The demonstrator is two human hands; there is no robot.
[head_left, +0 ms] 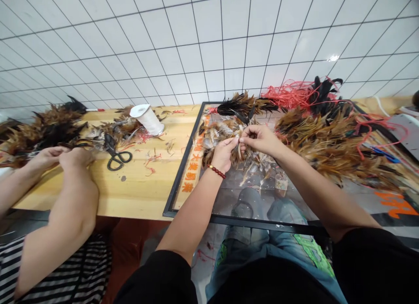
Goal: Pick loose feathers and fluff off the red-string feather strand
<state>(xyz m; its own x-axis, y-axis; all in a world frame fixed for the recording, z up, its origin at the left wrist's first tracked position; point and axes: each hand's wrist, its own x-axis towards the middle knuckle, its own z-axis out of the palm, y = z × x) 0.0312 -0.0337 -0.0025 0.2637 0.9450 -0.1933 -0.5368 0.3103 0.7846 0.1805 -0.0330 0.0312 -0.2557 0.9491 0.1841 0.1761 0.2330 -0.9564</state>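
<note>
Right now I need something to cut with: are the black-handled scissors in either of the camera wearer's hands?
No, the scissors lie on the wooden table, while the left hand and right hand meet over feathers.

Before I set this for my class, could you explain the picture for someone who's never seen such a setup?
There is no robot here. One camera, worn on a person's head, looks forward and down, so the two bare arms in black sleeves are the wearer's own. The left hand and right hand meet at the fingertips over small feathers; exactly what they pinch is too small to tell. Beneath is a black-framed glossy panel. To the right lies a brown feather heap. On the wooden tabletop to the left are a white spool and black scissors. The hands at far left belong to another person.
</note>
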